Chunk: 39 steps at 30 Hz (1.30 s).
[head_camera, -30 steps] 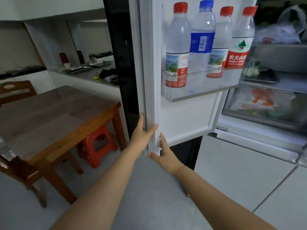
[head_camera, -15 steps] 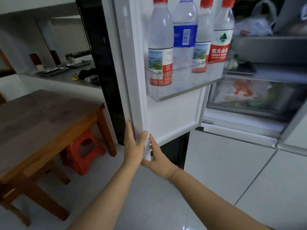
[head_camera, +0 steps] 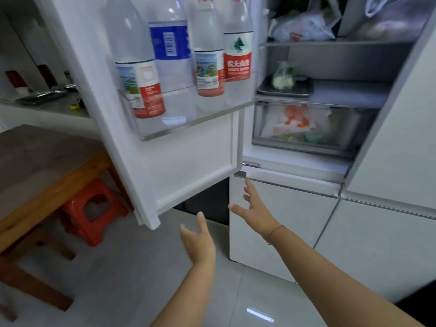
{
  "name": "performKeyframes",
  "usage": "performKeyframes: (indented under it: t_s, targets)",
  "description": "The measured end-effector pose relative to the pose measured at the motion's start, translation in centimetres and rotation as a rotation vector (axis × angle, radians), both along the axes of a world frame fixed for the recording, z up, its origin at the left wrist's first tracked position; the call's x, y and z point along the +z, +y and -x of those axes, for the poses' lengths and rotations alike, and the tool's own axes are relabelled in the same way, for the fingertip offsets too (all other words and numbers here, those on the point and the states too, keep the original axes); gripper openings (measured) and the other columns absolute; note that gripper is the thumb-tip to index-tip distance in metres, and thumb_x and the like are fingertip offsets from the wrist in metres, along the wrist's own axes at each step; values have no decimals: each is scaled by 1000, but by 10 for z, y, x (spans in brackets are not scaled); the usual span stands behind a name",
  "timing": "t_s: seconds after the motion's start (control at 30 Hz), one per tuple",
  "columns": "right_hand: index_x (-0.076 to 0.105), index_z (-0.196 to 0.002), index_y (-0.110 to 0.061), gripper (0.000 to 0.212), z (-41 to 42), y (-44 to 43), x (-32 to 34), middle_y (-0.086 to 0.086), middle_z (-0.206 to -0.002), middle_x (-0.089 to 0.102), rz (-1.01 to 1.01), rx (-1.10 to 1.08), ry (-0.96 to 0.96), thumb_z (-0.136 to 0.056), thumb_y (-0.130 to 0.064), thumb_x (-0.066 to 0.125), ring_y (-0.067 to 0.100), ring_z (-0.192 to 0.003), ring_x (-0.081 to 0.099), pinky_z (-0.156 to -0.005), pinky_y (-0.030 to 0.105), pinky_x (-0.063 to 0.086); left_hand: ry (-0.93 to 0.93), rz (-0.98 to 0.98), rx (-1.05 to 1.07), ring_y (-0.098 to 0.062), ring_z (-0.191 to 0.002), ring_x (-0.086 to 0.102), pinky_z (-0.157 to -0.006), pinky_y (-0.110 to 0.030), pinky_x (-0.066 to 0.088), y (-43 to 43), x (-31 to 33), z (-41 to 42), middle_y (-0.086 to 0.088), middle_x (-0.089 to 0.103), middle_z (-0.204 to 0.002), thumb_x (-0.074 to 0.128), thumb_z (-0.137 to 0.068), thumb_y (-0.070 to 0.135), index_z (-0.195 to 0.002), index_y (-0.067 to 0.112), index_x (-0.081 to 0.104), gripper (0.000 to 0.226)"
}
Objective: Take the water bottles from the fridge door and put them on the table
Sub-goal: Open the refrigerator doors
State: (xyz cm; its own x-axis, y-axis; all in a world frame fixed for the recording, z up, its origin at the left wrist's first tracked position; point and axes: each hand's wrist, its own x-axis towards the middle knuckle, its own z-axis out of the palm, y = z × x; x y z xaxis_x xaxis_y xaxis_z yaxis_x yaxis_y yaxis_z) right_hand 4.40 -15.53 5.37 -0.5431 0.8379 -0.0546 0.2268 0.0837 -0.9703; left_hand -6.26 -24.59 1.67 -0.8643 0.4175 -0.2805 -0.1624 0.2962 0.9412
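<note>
Several water bottles stand upright in the clear shelf point(head_camera: 188, 125) of the open white fridge door point(head_camera: 193, 166): a red-labelled bottle point(head_camera: 138, 74) at the left, a blue-labelled bottle point(head_camera: 171, 57), a picture-labelled bottle point(head_camera: 208, 62) and a red Nongfu bottle point(head_camera: 238, 48) at the right. The wooden table point(head_camera: 35, 166) is at the left. My left hand point(head_camera: 198, 239) is open below the door's lower corner, touching nothing. My right hand point(head_camera: 256, 210) is open, fingers spread, in front of the lower drawer.
An orange plastic stool point(head_camera: 92, 211) stands under the table's edge. Inside the fridge are a tray with greens point(head_camera: 285, 87), plastic bags point(head_camera: 304, 27) and a crisper drawer point(head_camera: 304, 128). A counter with metal trays point(head_camera: 42, 96) runs along the back left.
Both hands have let go of the door's edge and dropped away from it, now open. The door has swung wider and the view has moved closer to the fridge.
</note>
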Motion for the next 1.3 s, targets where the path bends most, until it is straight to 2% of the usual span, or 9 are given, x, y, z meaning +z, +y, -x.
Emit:
performKeyframes:
  t_s: [0.13, 0.23, 0.33, 0.5, 0.87, 1.03, 1.13, 1.2, 1.3]
  targets:
    - [1, -151, -32, 90, -67, 31, -2, -3, -159, 15, 1, -87, -3, -87, -34, 64, 17, -143, 22, -112, 39, 28, -53, -60, -329, -22, -128, 46, -103, -33, 36, 51, 14, -63, -2, 45, -143, 43, -92, 56, -144, 13, 34, 69]
    - [4, -151, -29, 88, -122, 54, -6, -1, -157, 19, 38, -188, 24, -87, -33, 64, 16, -142, 26, -108, 34, 30, -38, -58, -473, -20, -118, 56, -103, -41, 43, 91, 18, -95, 2, 57, -133, 41, -71, 77, -134, 19, 48, 86]
    - [6, -151, -27, 86, -171, 76, -14, 1, -156, 22, 80, -303, 29, -87, -32, 64, 17, -142, 26, -107, 33, 29, -22, -54, -596, -21, -125, 51, -107, -44, 40, 125, 30, -126, 2, 52, -139, 40, -79, 73, -137, 21, 46, 78]
    - [9, -152, -24, 86, -232, 115, -29, 4, -155, 25, 160, -507, 58, -87, -32, 65, 21, -142, 28, -110, 37, 29, 85, -98, -778, -19, -130, 43, -97, -27, 32, 190, 43, -167, 1, 46, -144, 40, -94, 54, -142, 17, 40, 60]
    - [14, -150, -12, 102, -283, 217, -72, 5, -152, 30, 416, -883, 294, -75, -57, 66, 23, -138, 33, -115, 42, 24, 152, -206, -1241, -15, -144, 23, -114, -34, 24, 348, 61, -241, 3, 21, -159, 63, -82, 53, -151, 24, 15, 89]
    - [40, -136, -10, 86, -285, 249, -89, 4, -137, 50, 535, -965, 508, -71, -59, 69, 20, -120, 50, -104, 34, 37, 20, -255, -1409, -11, -139, 31, -108, -26, 29, 399, 67, -255, 6, 28, -155, 75, -76, 41, -152, 25, 12, 101]
    - [51, -131, -11, 75, -287, 254, -94, 1, -113, 62, 560, -975, 625, -72, -51, 72, 22, -102, 59, -96, 34, 45, 11, -255, -1487, -9, -122, 53, -103, -31, 44, 415, 62, -262, 5, 54, -139, 81, -69, 41, -144, 23, 34, 90]
    - [47, -133, -5, 82, -289, 255, -96, 4, -82, 50, 589, -980, 697, -70, -47, 77, 20, -79, 49, -93, 35, 49, 21, -259, -1486, -13, -109, 62, -94, -32, 51, 418, 59, -264, 3, 65, -122, 83, -63, 45, -127, 21, 48, 77]
    - [47, -132, -6, 97, -287, 255, -95, 3, -71, 40, 619, -1002, 737, -54, -48, 86, 18, -69, 46, -85, 32, 55, 11, -272, -1472, -12, -102, 65, -91, -36, 54, 418, 56, -264, 5, 68, -111, 80, -51, 57, -114, 22, 52, 78]
